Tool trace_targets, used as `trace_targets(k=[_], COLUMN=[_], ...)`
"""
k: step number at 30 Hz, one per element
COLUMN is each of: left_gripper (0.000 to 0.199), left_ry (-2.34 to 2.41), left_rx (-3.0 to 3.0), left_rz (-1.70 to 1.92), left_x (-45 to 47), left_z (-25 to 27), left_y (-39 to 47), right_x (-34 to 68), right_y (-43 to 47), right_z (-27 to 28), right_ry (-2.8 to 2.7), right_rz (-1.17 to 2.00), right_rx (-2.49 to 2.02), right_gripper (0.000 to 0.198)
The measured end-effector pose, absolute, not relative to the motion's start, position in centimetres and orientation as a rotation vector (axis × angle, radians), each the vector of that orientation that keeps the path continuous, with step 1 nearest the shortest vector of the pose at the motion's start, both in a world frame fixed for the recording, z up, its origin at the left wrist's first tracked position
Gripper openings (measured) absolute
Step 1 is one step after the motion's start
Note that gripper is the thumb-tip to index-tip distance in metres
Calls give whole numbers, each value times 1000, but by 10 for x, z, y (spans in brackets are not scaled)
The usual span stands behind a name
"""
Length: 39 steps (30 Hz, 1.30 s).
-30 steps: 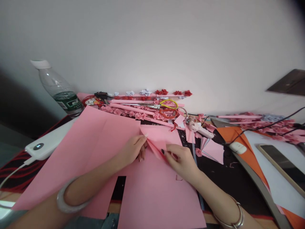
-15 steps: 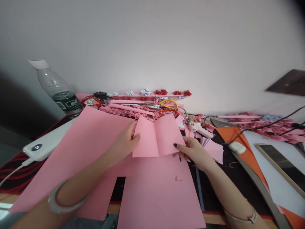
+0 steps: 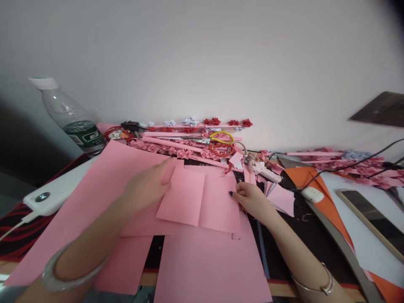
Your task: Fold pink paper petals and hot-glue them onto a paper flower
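A small pink sheet of paper [image 3: 219, 204] with a crease down its middle lies low over larger pink sheets. My right hand [image 3: 251, 200] pinches its right edge, thumb on top. At the left edge is my left hand [image 3: 147, 185], slightly blurred, its thumb on the sheet and its forefinger stretched beyond the upper left corner. A long pink sheet [image 3: 211, 265] lies beneath, with a small drawn mark partly covered. To the left spreads a large pink sheet [image 3: 104, 189], under my left forearm.
Scissors [image 3: 221, 139] with yellow and red handles lie among pink paper flowers [image 3: 176, 149] by the wall. A pink glue gun [image 3: 265, 170] is behind my right hand. At left stand a water bottle [image 3: 78, 126] and a white power bank [image 3: 57, 183]; a phone [image 3: 372, 214] lies at right.
Both hands have lowered the creased sheet toward me onto the larger sheets, and it lies flatter. My left hand has shifted left. The scissors' red handle has come into fuller view.
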<state>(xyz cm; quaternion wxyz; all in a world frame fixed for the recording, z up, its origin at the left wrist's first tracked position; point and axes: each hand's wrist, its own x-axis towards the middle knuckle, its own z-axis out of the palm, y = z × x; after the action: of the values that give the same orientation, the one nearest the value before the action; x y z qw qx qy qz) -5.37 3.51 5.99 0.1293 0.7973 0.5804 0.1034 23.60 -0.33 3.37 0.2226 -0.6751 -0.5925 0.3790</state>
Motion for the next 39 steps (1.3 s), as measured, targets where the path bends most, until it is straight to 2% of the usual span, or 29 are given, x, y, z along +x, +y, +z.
trace_targets(k=[2, 7, 11, 16, 19, 22, 27, 39], left_gripper=[51, 37, 35, 39, 40, 40, 37, 40], left_ry=[1695, 1025, 801, 820, 789, 773, 820, 942], left_rx=[2440, 2767, 2831, 2841, 2866, 2917, 2993, 2925], left_rz=[377, 469, 325, 201, 191, 202, 171, 137], left_x=[-52, -30, -15, -12, -13, -14, -15, -15], left_z=[58, 48, 34, 22, 20, 19, 17, 11], left_y=[37, 32, 20, 16, 17, 19, 23, 28], right_x=[237, 237, 235, 227, 222, 220, 224, 226], right_y=[-4, -6, -7, -11, -16, -22, -32, -35], right_z=[35, 38, 39, 37, 30, 24, 18, 16], right_ry=[-1679, -1841, -1971, -2151, -2273, -2431, -2591, -2705], right_rz=[1029, 1095, 805, 383, 275, 226, 183, 136], right_rx=[-1846, -1728, -1775, -1630, -1348, -1190, -1142, -1049], right_gripper=[18, 20, 21, 18, 34, 50, 62, 56])
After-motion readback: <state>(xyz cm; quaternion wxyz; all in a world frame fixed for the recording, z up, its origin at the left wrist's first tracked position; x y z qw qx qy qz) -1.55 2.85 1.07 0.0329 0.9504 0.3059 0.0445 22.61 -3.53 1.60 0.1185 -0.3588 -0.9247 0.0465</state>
